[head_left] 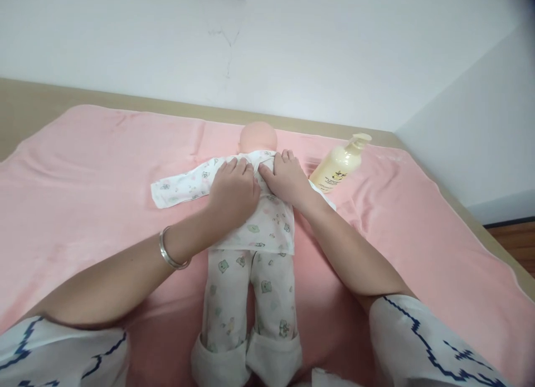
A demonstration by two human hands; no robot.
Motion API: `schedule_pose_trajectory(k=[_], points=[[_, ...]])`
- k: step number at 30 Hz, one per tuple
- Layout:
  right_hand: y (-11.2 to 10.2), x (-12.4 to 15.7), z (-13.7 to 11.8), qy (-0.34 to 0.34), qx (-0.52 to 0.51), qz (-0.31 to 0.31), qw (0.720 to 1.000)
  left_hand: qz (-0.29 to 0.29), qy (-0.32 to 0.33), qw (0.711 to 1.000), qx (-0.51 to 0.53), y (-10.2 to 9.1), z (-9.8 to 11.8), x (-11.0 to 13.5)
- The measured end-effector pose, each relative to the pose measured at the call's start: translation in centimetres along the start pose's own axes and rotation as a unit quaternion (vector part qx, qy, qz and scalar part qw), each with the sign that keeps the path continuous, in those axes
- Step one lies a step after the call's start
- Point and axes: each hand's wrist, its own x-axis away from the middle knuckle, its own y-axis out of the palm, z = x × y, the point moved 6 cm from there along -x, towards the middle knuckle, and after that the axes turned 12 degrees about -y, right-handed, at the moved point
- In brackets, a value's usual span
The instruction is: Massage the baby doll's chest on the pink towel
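A bald baby doll [258, 135] lies stretched out with its legs toward me, and no face shows on its head. It wears a white printed shirt [271, 223] and matching trousers [228, 298] with turned-up white cuffs. My left hand [234, 191] rests on the left part of the doll's upper body, palm down, fingers pointing toward the head. On the other side lies my right hand [288, 178], its thumb spread toward the middle and its fingers over the shoulder. The shirt wrinkles between both hands. My palms and what lies under them are hidden.
A pale yellow pump bottle [336, 167] stands tilted to the right, close to my right wrist. Beneath everything, a pink blanket [96, 209] covers a wooden surface [37, 94] against a white wall [125, 47]. A white item [334, 378] shows at the bottom edge.
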Motion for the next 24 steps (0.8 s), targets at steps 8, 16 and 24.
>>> schedule_pose_trajectory(k=[8, 16, 24], points=[[0.3, 3.8, -4.8, -0.116, 0.102, 0.022, 0.988, -0.047, -0.106, 0.993, 0.028, 0.9, -4.7, -3.8], [-0.3, -0.9, -0.4, -0.063, 0.017, -0.003, 0.998, -0.011, -0.005, 1.0, -0.022, 0.5, 0.0, 0.6], [0.6, 2.6, -3.8, -0.155, 0.095, 0.008, 0.983, -0.074, -0.07, 0.993, 0.057, 0.8, -3.9, -4.1]])
